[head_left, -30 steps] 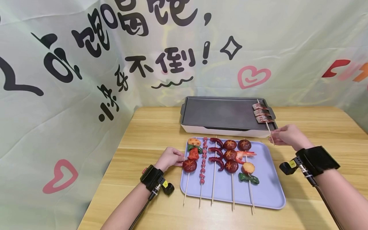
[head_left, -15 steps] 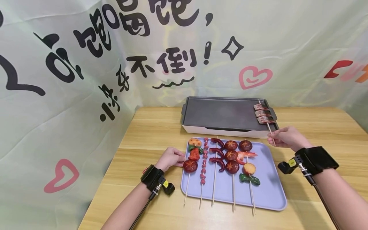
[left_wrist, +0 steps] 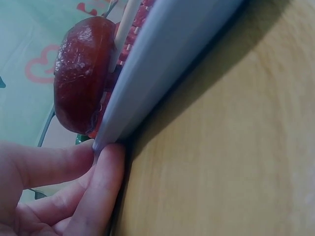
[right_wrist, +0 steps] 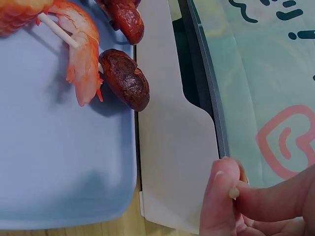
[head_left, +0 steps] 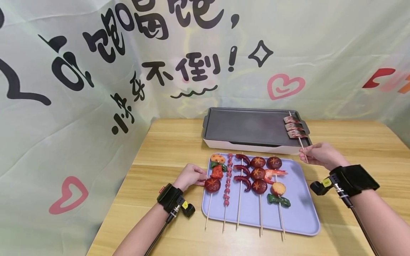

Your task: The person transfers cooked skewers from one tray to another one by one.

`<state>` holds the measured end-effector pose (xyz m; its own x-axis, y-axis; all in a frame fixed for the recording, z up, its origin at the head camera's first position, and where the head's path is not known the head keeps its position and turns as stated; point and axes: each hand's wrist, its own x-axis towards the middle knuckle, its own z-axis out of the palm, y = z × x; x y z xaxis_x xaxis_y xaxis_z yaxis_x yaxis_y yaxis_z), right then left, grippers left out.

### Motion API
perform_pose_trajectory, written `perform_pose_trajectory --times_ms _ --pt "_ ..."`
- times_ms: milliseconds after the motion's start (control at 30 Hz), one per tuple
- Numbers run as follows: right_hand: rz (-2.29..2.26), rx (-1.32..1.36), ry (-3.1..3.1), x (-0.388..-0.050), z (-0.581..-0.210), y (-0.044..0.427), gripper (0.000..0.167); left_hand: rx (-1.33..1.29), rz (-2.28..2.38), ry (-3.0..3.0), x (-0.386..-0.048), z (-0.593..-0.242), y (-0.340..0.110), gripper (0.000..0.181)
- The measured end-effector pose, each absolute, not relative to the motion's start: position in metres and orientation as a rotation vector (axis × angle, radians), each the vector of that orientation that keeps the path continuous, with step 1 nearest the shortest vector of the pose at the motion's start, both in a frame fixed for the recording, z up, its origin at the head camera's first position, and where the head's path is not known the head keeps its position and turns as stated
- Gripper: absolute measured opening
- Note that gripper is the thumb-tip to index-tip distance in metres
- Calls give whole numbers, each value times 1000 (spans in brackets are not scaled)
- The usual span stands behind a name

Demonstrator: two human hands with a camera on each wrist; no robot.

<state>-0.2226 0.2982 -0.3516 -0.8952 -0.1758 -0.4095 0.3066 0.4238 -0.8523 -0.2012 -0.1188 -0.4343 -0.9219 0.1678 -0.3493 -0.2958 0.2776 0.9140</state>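
Observation:
My right hand (head_left: 320,155) pinches the bare stick end of a skewer of several silvery-red fish pieces (head_left: 294,133). Those pieces lie on the right end of the dark griddle plate (head_left: 246,128). In the right wrist view, the tip of the skewer stick (right_wrist: 234,192) shows between thumb and finger. My left hand (head_left: 189,176) grips the left rim of a pale blue-purple tray (head_left: 302,217). Up close, the left wrist view shows thumb and finger pinching the tray edge (left_wrist: 142,78), right beside a mushroom cap (left_wrist: 81,73) on a skewer.
On the tray lie a mixed vegetable skewer (head_left: 217,172), small pink pieces on a stick (head_left: 227,179), octopus tentacles (head_left: 242,170), mushrooms (head_left: 258,173) and a shrimp skewer (head_left: 278,188). Their sticks overhang the front rim. A printed cloth (head_left: 205,85) hangs behind the wooden table (head_left: 153,199).

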Motion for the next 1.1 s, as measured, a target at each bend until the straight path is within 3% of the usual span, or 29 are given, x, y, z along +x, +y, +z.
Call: perform_pose_trajectory --times_ms 433,1100 --pt "-1583 49 2229 -211 -340 294 32 -113 1676 2184 -199 -432 -118 18" --pt "-1761 1 2246 -153 -328 286 16 -66 1702 2170 -193 -420 -118 18"
